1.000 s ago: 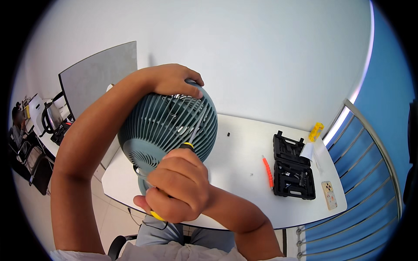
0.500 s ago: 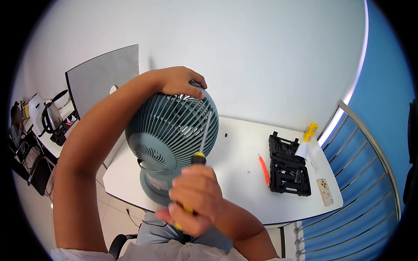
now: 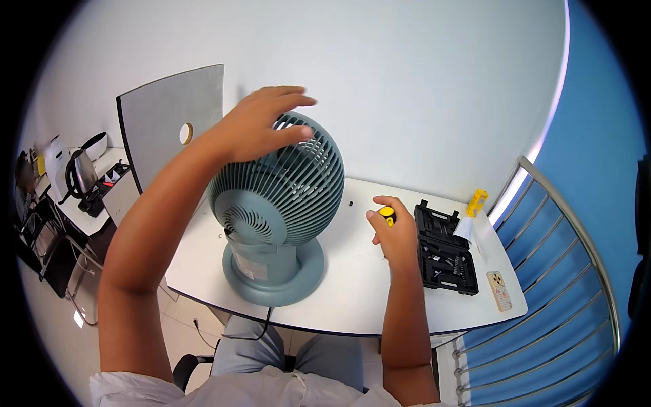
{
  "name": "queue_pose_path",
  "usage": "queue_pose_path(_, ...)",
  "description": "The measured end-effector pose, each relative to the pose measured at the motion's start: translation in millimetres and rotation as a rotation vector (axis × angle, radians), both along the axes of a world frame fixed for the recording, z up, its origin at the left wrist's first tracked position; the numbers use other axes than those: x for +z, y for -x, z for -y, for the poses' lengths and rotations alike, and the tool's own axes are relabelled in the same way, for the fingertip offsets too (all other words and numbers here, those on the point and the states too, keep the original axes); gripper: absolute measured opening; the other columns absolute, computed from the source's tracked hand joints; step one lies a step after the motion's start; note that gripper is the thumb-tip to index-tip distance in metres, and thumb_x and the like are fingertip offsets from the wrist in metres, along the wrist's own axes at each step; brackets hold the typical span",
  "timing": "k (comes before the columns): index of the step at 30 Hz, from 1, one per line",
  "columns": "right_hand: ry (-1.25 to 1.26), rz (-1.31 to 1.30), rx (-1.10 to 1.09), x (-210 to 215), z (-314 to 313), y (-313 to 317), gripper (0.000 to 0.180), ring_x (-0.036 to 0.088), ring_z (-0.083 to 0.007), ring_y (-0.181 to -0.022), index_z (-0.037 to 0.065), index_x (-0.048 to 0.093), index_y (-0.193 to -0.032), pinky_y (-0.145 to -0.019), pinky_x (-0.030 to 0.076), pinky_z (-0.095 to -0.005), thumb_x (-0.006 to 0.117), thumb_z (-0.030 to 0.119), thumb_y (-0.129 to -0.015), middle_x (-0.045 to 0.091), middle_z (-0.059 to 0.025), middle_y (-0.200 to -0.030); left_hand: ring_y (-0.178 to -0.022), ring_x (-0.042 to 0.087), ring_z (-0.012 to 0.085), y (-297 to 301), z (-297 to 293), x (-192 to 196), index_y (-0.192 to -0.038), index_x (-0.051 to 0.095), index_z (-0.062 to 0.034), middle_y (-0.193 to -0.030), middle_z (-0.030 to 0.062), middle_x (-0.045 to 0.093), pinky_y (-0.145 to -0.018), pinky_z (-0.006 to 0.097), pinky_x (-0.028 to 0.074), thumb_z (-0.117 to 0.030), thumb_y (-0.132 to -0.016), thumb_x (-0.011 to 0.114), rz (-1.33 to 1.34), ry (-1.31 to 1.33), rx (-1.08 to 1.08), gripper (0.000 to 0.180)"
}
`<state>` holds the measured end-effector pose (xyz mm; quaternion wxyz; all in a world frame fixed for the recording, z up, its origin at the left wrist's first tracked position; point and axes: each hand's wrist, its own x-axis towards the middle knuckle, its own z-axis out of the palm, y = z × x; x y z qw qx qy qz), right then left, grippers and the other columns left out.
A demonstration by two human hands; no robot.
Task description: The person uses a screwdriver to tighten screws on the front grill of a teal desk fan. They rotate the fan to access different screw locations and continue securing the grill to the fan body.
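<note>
A grey-green table fan [image 3: 261,227] stands on its round base on the white table, its ribbed grille tilted upward. My left hand [image 3: 264,122] is at the top of the grille with fingers stretched apart; whether it touches the fan I cannot tell. To the fan's right, my right hand [image 3: 400,234] is closed around a screwdriver [image 3: 387,216]. Only the end of its yellow and black handle shows; the shaft is hidden. Beside that hand lies an open black tool case [image 3: 447,277] with bits and small tools in it.
A small black piece [image 3: 351,203] lies behind the fan. Right of the case are a white cone-shaped thing [image 3: 464,229], a yellow object [image 3: 477,202] and a pale remote control [image 3: 500,292]. A grey panel [image 3: 169,112] stands left; a metal railing [image 3: 576,234] borders the right. The fan's cord [image 3: 261,332] hangs in front.
My right hand has carried the screwdriver away from the grille to the right, beside the tool case. My left hand has loosened and lifted from the fan's rim. The fan has shifted slightly right.
</note>
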<state>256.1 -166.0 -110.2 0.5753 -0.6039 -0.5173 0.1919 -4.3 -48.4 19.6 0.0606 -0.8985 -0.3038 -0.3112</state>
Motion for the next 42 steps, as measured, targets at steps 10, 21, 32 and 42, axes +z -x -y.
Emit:
queue_pose_path(10, -0.009, -0.249, 0.449, 1, -83, -13, 0.060, 0.053, -0.0110, -0.052, 0.000, 0.051, -0.140, -0.052, 0.044, -0.0246, 0.068, 0.025, -0.088, 0.065, -0.0124, -0.117, -0.145, 0.033, 0.0355, 47, -19, -64, -0.145, 0.050, -0.0137, -0.157, 0.0222, 0.031, -0.118, 0.042, 0.025, -0.046, -0.090, 0.061, 0.525, 0.297, -0.080, 0.065)
queue_pose_path(21, -0.089, -0.247, 0.463, 1, -90, -16, 0.037, 0.050, -0.0089, -0.052, -0.001, 0.066, -0.119, -0.048, 0.041, -0.0231, 0.068, 0.021, -0.088, 0.057, -0.0019, -0.081, -0.141, 0.038, 0.0315, 57, -43, -66, -0.145, 0.049, -0.0101, -0.154, 0.0176, 0.039, -0.117, 0.040, 0.027, -0.043, -0.089, 0.059, 0.546, 0.491, -0.313, 0.065)
queue_pose_path(32, -0.074, -0.103, 0.409, 11, -71, -7, 0.039, 0.050, -0.0087, -0.056, 0.000, 0.065, -0.120, -0.052, 0.042, -0.0227, 0.069, 0.019, -0.087, 0.061, -0.0032, -0.090, -0.134, 0.045, 0.0297, 60, -51, -64, -0.149, 0.040, -0.0031, -0.145, 0.0188, 0.048, -0.114, 0.040, 0.032, -0.063, -0.086, 0.050, 0.459, 0.463, -0.325, 0.087)
queue_pose_path(42, -0.107, -0.070, 0.366, 5, -75, -2, 0.043, 0.050, -0.0090, -0.056, 0.003, 0.063, -0.120, -0.051, 0.041, -0.0227, 0.073, 0.026, -0.085, 0.062, -0.0040, -0.090, -0.131, 0.047, 0.0305, 62, -62, -66, -0.149, 0.041, -0.0052, -0.143, 0.0198, 0.048, -0.112, 0.040, 0.034, -0.060, -0.088, 0.046, 0.452, 0.392, -0.308, 0.083)
